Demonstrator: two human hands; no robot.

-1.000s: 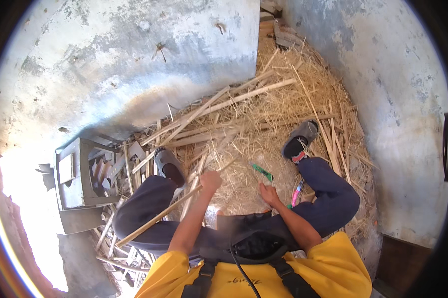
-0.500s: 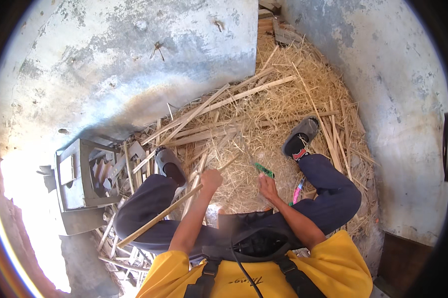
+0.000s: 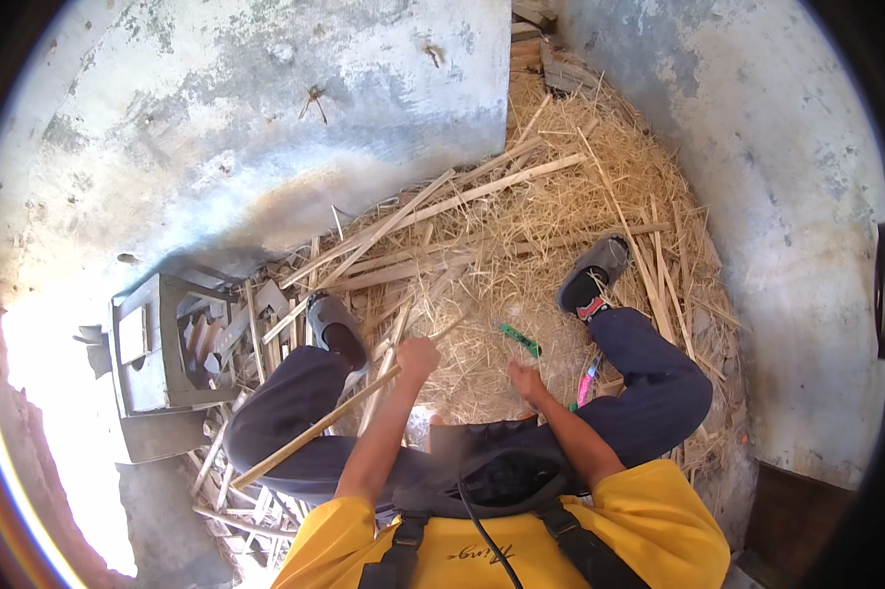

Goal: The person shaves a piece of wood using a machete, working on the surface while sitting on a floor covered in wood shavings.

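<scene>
My left hand [image 3: 418,361] is closed round a long narrow wooden strip [image 3: 315,434], which slants from over my left thigh to beyond the fist. My right hand [image 3: 528,381] is low over the straw, its fingers drawn together; anything in them is too small to make out. Just beyond it lies a green-handled tool [image 3: 519,340], apart from the fingers. Its far part blends into the straw, so its kind does not show. To the right of that hand, beside my right leg, is a pink and green stick-like thing [image 3: 587,381].
Straw and shavings [image 3: 550,216] cover the floor between my feet. Long wooden strips [image 3: 442,201] lie across it at the far side. A grey wooden box frame [image 3: 158,344] stands at the left among wood scraps. Worn walls [image 3: 756,196] rise on both sides.
My right hand has let go of the green-handled tool and drawn slightly back toward me. The tool now lies on the straw. My left hand and the strip have hardly moved.
</scene>
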